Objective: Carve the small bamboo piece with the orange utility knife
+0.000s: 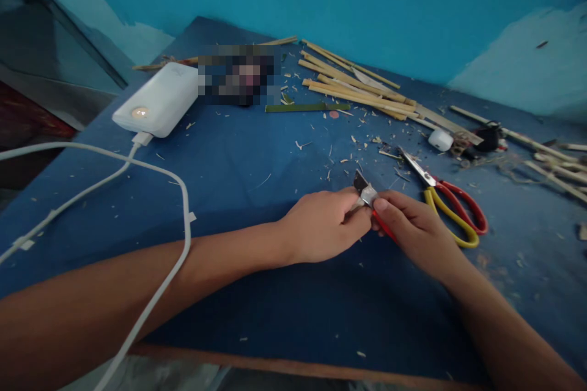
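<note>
My right hand (413,226) is closed around a red-handled cutter knife (385,224), whose metal neck and dark blade point up and to the left. Close against it, my left hand (321,226) has its thumb and fingers pinched together beside the blade. A pale bit shows at those fingertips, too small and covered to name. Just right of my right hand lie scissors (431,182) with one red and one yellow handle loop. Pale shavings are scattered on the blue table (220,195) beyond both hands.
Several split bamboo sticks (358,95) lie near the wall, with a green strip (302,108) in front. A white power bank (158,101) stands at left, its white cable (186,214) crossing my left forearm. More sticks (554,165) and a small white case (441,140) lie at right.
</note>
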{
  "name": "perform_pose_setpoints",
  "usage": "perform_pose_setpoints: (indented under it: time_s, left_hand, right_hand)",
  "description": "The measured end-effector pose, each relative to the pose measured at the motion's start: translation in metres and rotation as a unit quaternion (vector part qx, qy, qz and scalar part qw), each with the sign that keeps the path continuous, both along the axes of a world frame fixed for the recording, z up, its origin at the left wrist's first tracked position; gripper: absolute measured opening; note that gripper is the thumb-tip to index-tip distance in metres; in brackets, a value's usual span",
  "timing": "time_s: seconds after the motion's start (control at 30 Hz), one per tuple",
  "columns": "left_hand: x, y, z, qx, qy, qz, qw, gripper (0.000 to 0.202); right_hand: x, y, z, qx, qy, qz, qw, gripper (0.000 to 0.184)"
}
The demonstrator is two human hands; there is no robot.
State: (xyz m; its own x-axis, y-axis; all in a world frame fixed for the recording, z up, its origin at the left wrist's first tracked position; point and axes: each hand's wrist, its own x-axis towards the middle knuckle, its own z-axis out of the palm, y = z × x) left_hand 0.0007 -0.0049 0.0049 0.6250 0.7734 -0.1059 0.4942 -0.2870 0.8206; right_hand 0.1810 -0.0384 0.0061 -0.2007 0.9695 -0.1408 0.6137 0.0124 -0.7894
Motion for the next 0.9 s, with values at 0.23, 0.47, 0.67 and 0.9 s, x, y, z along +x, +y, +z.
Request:
perform_pose_setpoints:
  time_s: [0.23,0.47,0.67,0.9]
  left_hand:
    - [0.0,0.0,0.001,-0.005,0.001,-0.004,1.0,0.029]
    - [0.0,0.001,0.001,-0.01,-0.016,-0.003,1.0,0.028]
    - [-0.001,0.001,0.003,-0.025,-0.017,0.005,1.0,0.029]
    - [-0.003,0.005,0.011,-0.064,0.005,-0.015,0.998,0.028]
  right_hand:
    - [0.0,0.0,0.0,0.001,0.004,-0.004,1.0,0.031]
    - [0.0,0.0,0.0,0.006,0.005,-0.002,1.0,0.031]
    - [-0.001,0.0,0.001,0.012,0.004,-0.003,1.0,0.031]
    - [-0.002,-0.001,0.001,0.023,0.005,-0.003,1.0,0.029]
